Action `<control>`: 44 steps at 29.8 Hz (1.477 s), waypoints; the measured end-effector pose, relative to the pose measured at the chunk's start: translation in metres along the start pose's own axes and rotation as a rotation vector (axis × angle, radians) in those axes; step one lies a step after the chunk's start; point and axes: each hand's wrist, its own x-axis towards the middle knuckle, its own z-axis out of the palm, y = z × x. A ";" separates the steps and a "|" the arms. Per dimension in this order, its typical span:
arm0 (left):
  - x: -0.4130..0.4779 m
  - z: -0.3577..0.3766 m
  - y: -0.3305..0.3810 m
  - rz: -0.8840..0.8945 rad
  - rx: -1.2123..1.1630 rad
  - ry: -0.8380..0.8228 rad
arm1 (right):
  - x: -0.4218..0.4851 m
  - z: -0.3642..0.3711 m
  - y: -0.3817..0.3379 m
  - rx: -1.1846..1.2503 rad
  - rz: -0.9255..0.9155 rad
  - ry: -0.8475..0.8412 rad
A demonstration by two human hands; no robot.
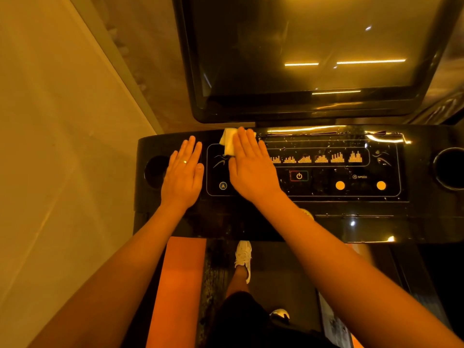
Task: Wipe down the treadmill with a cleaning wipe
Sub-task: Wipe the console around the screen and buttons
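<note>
The treadmill's glossy black console (326, 209) stretches across the middle of the view, with lit program icons, a power button and two orange buttons. My right hand (251, 167) lies flat with straight fingers on the console's left part, pressing a folded white wipe (228, 143) against the panel; the wipe sticks out past my fingertips. My left hand (184, 172) rests flat and empty on the console just left of the panel outline, beside the left cup holder (153, 172).
A large dark screen (301, 54) rises behind the console. A second cup holder (449, 169) sits at the right end. Below, my white shoes (243, 257) stand on the belt next to an orange side rail (180, 285). A pale wall (62, 146) runs along the left.
</note>
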 end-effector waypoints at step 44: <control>0.000 0.000 0.001 -0.003 0.017 -0.002 | -0.059 0.027 -0.008 -0.055 0.026 0.024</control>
